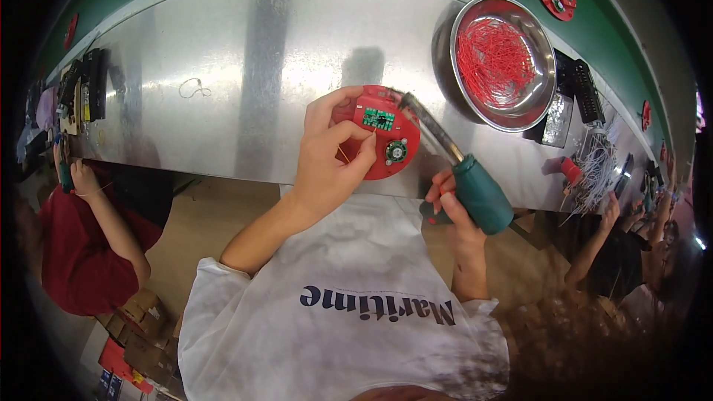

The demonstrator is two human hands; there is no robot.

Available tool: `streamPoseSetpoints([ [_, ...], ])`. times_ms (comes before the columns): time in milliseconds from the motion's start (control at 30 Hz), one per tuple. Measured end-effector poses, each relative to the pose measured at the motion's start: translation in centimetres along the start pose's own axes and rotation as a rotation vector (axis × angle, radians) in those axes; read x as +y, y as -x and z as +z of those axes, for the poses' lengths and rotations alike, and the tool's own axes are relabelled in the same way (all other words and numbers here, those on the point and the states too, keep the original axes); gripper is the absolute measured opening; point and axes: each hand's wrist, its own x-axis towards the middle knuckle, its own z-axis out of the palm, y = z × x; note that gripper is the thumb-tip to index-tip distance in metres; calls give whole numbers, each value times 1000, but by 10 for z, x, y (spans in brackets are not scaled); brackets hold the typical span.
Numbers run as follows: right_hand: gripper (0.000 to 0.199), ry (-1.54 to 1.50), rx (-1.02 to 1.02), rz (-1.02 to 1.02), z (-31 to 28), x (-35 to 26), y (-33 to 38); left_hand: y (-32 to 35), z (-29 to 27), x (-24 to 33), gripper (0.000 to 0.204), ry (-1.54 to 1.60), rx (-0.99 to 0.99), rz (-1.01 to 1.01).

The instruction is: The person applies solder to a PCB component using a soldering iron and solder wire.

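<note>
The left hand (330, 152) supports a round red plate (384, 140) over the near edge of the metal counter (189, 122), thumb and index finger pinched together on a thin yellow wire (342, 154) by the green circuit board (379, 119). The right hand (459, 215) has its fingers clamped on a green-handled soldering iron (481, 197), its tip at the plate's upper right; contact is unclear. A steel bowl (548, 67) of red wires (494, 59) stands to the right.

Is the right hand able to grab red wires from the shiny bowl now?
Probably not easily: the right hand holds the green-handled soldering iron, though the metal bowl is open above the red wires.
</note>
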Motion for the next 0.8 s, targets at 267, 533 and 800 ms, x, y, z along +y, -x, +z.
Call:
streamPoseSetpoints([
  [267,26,355,65,103,-22,-1,17,-1,3,0,9,23,-9,-63],
  [533,20,508,20,46,-23,-5,13,-1,4,-1,9,13,-26,-68],
  [800,20,564,34,-2,-25,-3,13,0,3,-1,8,23,-28,-83],
])
